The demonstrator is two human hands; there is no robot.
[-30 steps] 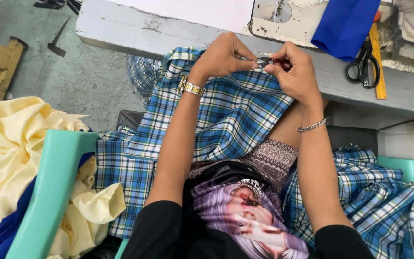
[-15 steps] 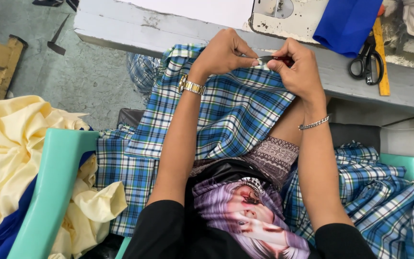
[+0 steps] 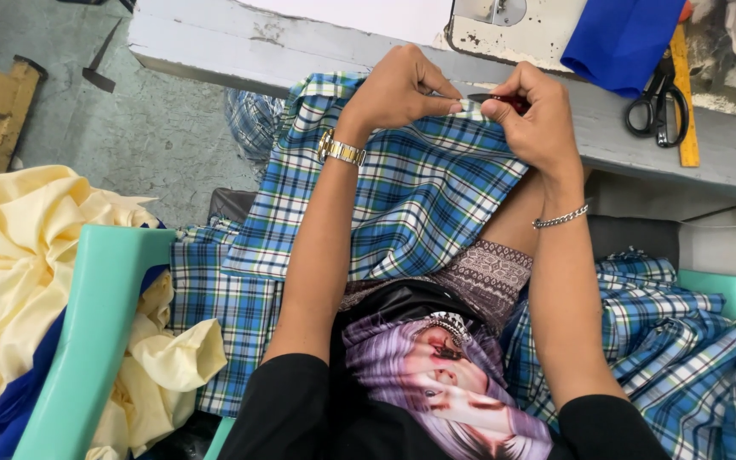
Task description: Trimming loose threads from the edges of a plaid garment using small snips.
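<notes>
A blue plaid fabric (image 3: 411,196) lies over my lap and reaches up to the table edge. My left hand (image 3: 398,89), with a gold watch on its wrist, pinches the top edge of this fabric. My right hand (image 3: 538,111), with a silver bracelet on its wrist, pinches the same edge right beside it and also holds a small dark red tool (image 3: 508,100) between its fingers. The fingertips of both hands nearly touch at the fabric's seam.
A grey worktable (image 3: 317,51) carries a white sewing machine base (image 3: 504,30), a blue cloth (image 3: 623,38), black scissors (image 3: 656,102) and a yellow ruler (image 3: 685,94). Pale yellow fabric (image 3: 19,264) drapes a teal chair (image 3: 87,341) at left. More plaid fabric (image 3: 683,358) lies at right.
Both hands stay pinched at the fabric's top edge. The view has shifted slightly; the fingers have barely moved.
</notes>
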